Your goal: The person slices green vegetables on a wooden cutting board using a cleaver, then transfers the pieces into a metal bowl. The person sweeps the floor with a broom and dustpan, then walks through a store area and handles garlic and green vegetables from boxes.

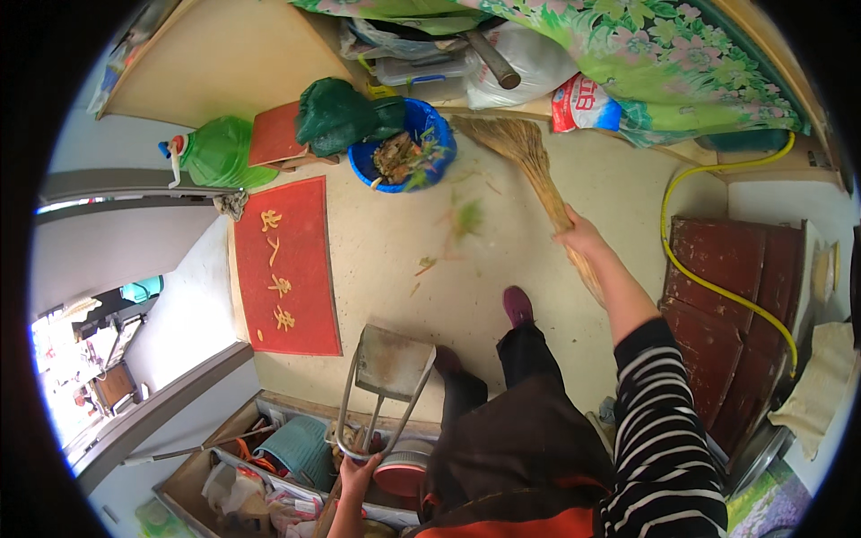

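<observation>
My right hand [580, 233] is closed around the handle of a straw broom [525, 151], whose bristles reach up and left near a blue basin [363, 165]. The basin holds vegetable scraps [397, 158], and a dark green plastic bag [333, 118] hangs over its left rim. More green scraps [469, 218], blurred, and small bits [425, 263] lie below it, over the pale floor. At the bottom, my left hand [358, 471] grips the tubular handle of a metal dustpan [393, 356]; its pan is near my left shoe.
A red doormat [289, 269] lies at the left, below a red stool [276, 141] and a green plastic jug [218, 155]. Boxes of household items [242, 497] stand at lower left. A yellow hose [713, 286] crosses dark red panels [713, 336] at right. A pan handle [494, 60] juts from the shelf above.
</observation>
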{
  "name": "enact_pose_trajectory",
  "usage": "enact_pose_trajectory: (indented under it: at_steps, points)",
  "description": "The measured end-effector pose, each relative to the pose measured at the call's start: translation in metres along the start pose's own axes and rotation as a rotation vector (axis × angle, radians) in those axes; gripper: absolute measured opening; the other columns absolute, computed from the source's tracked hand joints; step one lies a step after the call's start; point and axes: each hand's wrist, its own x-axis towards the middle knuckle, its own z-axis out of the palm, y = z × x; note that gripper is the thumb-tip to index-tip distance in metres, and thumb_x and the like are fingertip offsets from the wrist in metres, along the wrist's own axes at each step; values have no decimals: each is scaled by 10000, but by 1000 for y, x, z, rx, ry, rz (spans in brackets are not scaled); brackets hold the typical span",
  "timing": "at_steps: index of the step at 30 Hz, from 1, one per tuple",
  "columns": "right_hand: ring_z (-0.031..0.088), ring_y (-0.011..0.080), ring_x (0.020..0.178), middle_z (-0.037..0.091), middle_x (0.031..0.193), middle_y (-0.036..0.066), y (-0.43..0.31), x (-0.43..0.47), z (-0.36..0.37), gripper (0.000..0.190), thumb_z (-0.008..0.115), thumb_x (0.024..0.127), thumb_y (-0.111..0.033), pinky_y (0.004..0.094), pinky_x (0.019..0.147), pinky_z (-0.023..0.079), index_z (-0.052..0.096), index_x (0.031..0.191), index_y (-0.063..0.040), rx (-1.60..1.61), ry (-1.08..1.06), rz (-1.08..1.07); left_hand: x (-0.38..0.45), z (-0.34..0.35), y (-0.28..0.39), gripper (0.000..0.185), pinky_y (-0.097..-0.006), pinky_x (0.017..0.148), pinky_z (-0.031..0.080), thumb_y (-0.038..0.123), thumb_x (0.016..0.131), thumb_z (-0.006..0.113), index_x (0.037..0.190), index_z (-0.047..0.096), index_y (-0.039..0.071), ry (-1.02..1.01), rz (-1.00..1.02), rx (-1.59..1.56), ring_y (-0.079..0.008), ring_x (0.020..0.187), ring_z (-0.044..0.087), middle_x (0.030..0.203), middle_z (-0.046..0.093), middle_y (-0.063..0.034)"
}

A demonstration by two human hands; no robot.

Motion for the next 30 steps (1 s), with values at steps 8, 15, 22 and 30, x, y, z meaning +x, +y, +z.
enact_pose_trajectory:
  at_steps: [8,15,22,30]
  points:
    - [577,304,1091,551,1261,192,-28,78,4,886,643,716,-206,360,909,461,199,1478,-122,-435,-81,66,-14,29,32,411,-269,788,478,89,731,782,1078,581,-4,40,-85,152,-120,853,603,980,648,-49]
    - [574,339,1067,577,1209,206,-23,22,-73,780,554,748,-118,394,907,445,244,1462,-165,-313,-123,-42,-30,59,28,293,-245,639,448,174,720,805,865,589,39,69,-62,101,-91,684,545,753,598,1]
    - [615,336,1003,616,1097,224,-98,109,14,520,580,739,-124,390,845,497,508,1247,-42,-389,-84,-124,-23,80,88,363,-239,661,453,192,696,814,925,586,25,-4,-117,56,-88,714,541,788,594,-10]
    - [619,346,982,632,1056,214,-127,38,-65,579,562,734,-122,410,821,504,448,1296,-40,-632,-174,-110,-16,96,55,454,-276,743,468,238,676,827,975,580,1,-49,-112,23,-126,817,561,879,606,-44]
